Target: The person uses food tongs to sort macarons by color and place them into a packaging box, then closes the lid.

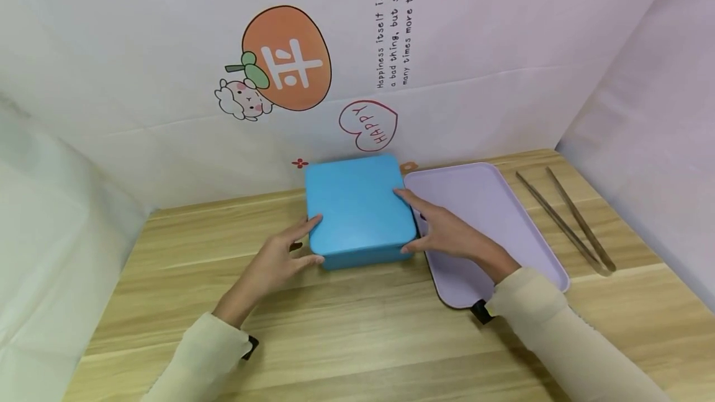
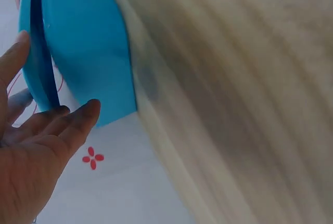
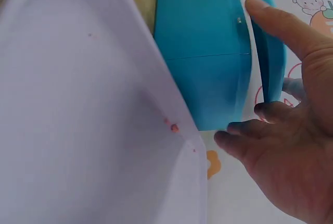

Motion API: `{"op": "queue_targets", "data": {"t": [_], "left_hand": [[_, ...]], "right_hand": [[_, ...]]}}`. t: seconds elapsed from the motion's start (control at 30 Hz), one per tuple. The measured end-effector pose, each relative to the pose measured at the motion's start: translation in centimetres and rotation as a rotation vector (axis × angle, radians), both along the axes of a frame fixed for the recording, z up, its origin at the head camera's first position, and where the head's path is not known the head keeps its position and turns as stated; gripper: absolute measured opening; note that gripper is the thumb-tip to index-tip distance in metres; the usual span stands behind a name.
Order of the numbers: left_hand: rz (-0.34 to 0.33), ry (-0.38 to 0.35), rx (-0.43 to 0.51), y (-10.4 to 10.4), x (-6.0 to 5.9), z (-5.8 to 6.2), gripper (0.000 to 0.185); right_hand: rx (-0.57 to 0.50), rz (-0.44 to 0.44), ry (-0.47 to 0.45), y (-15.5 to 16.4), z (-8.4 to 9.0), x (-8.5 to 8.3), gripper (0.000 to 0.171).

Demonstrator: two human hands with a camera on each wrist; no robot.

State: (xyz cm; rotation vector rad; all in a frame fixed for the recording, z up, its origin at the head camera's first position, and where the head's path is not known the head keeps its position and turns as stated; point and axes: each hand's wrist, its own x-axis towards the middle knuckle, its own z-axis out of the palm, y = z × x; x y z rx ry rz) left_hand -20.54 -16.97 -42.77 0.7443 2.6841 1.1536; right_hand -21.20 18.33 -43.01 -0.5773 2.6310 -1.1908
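A square blue lid (image 1: 360, 203) sits just above a blue box (image 2: 88, 52) of the same colour. Both wrist views show a dark gap between lid and box. My left hand (image 1: 276, 259) holds the lid's left side, thumb at the near corner and fingers at the edge. On the opposite side, my right hand (image 1: 447, 228) grips the lid (image 3: 273, 57) between thumb and fingers. Some of the fingertips reach below the lid's rim beside the box wall (image 3: 203, 52). What the box contains is hidden.
To the right of the box lies a pale purple tray (image 1: 475, 188), partly under my right forearm, with small red specks (image 3: 175, 128) on it. Metal tongs (image 1: 575, 234) lie farther right. A printed white cloth (image 1: 469, 30) rises behind the wooden table (image 1: 357, 340).
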Motion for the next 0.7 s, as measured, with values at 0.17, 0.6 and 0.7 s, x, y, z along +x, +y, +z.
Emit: {"op": "queue_targets", "data": {"t": [0.17, 0.6, 0.7], "left_hand": [[0.003, -0.084, 0.020, 0.6, 0.1, -0.6, 0.084], [0.078, 0.020, -0.128, 2.0, 0.4, -0.8, 0.079], [0.094, 0.004, -0.104, 2.2, 0.4, -0.8, 0.078]], "right_hand": [[0.017, -0.008, -0.011, -0.1, -0.6, 0.0, 0.118], [0.063, -0.031, 0.008, -0.5, -1.2, 0.1, 0.112], [0.057, -0.027, 0.005, -0.4, -1.3, 0.2, 0.109]]}}
